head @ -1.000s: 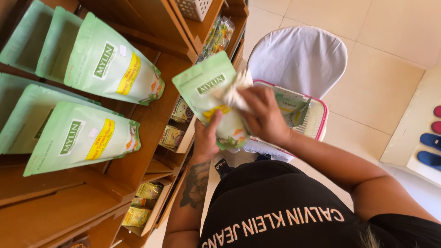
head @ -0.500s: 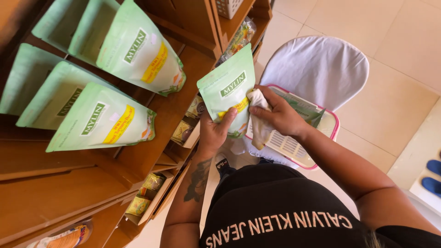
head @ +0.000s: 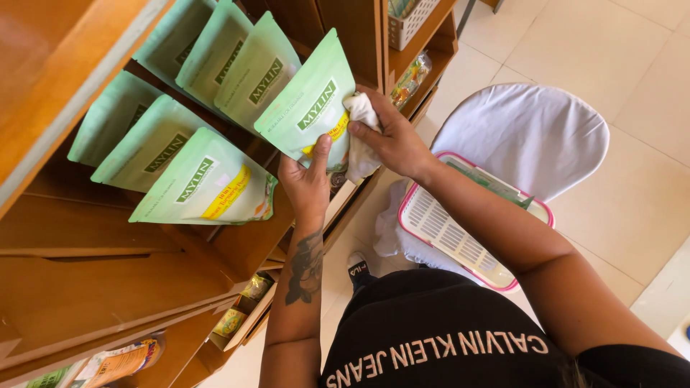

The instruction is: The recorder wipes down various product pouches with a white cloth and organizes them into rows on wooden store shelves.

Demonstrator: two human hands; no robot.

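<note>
A green pouch (head: 310, 108) is gripped from below by the left hand (head: 307, 181), thumb laid up its front and fingers curled behind. A white cloth (head: 359, 136) is pinched in the closed fingers of the right hand (head: 392, 140) and pressed against the pouch's right edge. Compared with half a second ago, the pouch has been raised and brought closer to the wooden shelf (head: 237, 244), beside the other green pouches (head: 205, 183). Farther off, a pink-rimmed basket (head: 460, 233) rests on a white-covered chair (head: 528, 133).
</note>
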